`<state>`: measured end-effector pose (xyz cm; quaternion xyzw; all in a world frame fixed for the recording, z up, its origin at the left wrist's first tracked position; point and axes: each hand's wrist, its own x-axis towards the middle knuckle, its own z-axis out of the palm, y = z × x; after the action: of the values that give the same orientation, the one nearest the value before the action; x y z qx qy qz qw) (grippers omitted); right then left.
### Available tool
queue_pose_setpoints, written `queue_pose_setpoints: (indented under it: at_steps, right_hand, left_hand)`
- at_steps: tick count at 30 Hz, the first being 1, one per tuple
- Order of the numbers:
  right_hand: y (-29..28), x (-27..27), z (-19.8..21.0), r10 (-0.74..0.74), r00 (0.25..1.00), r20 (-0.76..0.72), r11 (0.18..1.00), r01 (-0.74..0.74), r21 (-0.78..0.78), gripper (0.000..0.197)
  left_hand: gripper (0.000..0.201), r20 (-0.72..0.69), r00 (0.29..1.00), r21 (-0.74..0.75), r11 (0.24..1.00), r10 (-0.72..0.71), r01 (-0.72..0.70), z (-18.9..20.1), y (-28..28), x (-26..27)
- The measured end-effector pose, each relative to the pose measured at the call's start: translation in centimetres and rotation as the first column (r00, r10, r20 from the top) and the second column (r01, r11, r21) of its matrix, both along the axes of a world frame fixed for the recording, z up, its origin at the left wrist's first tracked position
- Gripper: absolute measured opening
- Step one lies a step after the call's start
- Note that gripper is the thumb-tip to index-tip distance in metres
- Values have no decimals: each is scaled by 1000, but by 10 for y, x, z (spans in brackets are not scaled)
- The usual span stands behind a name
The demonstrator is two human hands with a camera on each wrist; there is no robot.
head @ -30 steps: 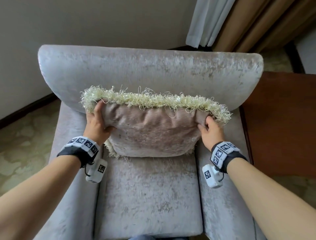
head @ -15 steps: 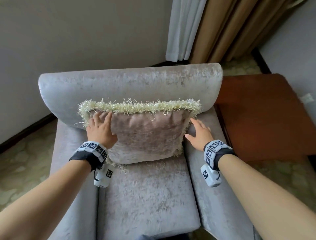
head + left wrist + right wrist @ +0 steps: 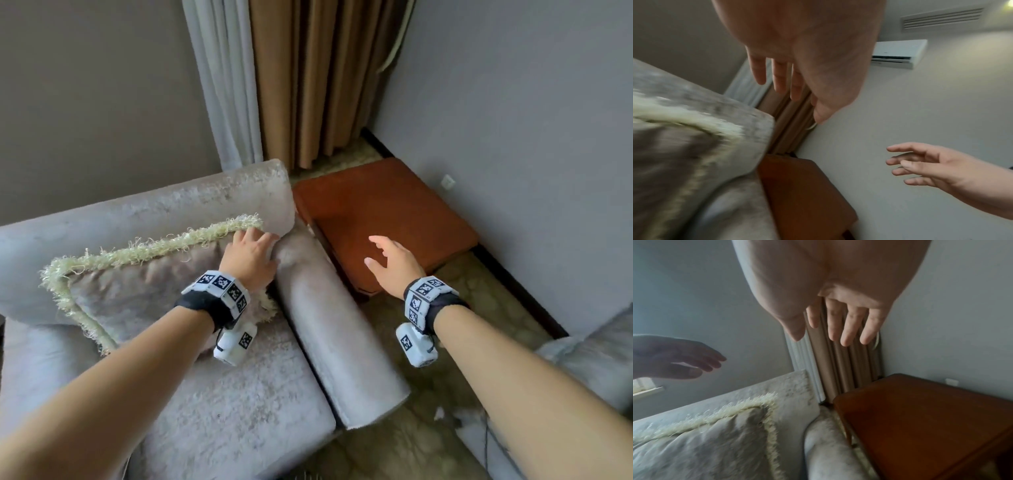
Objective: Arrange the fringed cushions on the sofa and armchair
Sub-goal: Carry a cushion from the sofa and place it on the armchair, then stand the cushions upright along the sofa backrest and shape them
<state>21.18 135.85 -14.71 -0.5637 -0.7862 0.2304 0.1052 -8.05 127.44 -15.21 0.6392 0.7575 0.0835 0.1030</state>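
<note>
Both arms reach forward, marker bands on the wrists. The left hand (image 3: 251, 258) lies flat, fingers apparently straight; the right hand (image 3: 394, 265) hovers, fingers loosely spread.

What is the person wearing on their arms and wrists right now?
Both forearms are bare, with no sleeves. Each wrist carries a black strap topped by a white band printed with square black-and-white markers; the right band matches it. Below each wrist hangs a small white rounded camera unit, also marked, the right one alike. A thin dark cable loops beside the left unit.
</note>
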Motion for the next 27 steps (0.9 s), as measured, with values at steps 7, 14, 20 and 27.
queue_pose_setpoints:
  at_steps: [7,14,20,27]
  right_hand:
    - [-68,216,45,-201,979,43,979,198,57,43]
    - [-159,408,52,-484,871,81,874,478,84,42]
    - [-232,547,31,-730,681,63,683,730,22,45]
    - [-298,683,27,-912,382,148,387,922,5,48]
  left_hand:
    - [52,16,946,86,943,-324,321,38,15,214]
    - [50,-11,791,63,789,-611,611,50,23,410]
    - [53,-47,590,33,590,-806,807,51,46,576]
    - [54,-39,259,38,258,-965,965,37,66,786]
